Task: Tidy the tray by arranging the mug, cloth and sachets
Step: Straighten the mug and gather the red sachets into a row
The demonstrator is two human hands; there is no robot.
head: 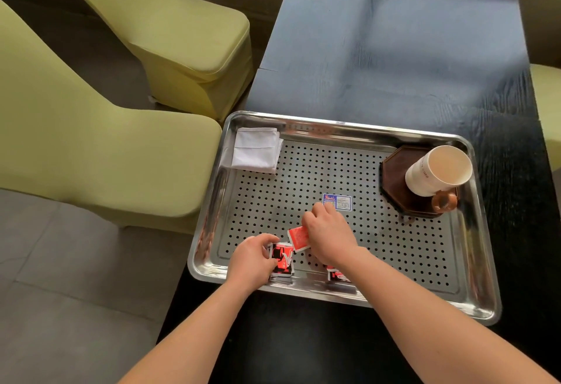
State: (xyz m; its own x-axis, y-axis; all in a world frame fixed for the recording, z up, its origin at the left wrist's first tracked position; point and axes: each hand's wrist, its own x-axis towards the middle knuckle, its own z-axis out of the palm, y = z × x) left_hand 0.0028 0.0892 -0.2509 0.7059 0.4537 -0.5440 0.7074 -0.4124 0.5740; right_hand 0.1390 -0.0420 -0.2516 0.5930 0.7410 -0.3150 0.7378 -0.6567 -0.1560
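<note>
Yellow-green covered chairs (158, 34) stand along the left of a dark wood-grain surface (394, 50), and at its near end sits the perforated stainless-steel tray (473, 274) you are tidying.

Your left hand (253, 260) has its grip closed on a red, black and white foil sachet (282, 259) just inside the tray's near edge, thumb and fingers pinching its left side. Your right hand (329, 236) is curled with a plain red sachet (299, 238) tucked under its fingers; whether it pinches that sachet or merely lies over it I cannot tell. Another red-printed sachet (337, 274) peeks out beneath your right wrist, and a blue-and-white sachet (338, 201) lies flat just beyond your knuckles.

These sachets look light, thin and slick, so they will probably slide on the steel; take them by an edge or corner and stack them square.

A folded white cloth (256, 150) lies in the far left corner: soft and limp, best lifted by its folded edge. A white ceramic mug (437, 171) stands on a dark octagonal coaster (394, 177) in the far right corner; it is rigid and breakable, so hold its body.
</note>
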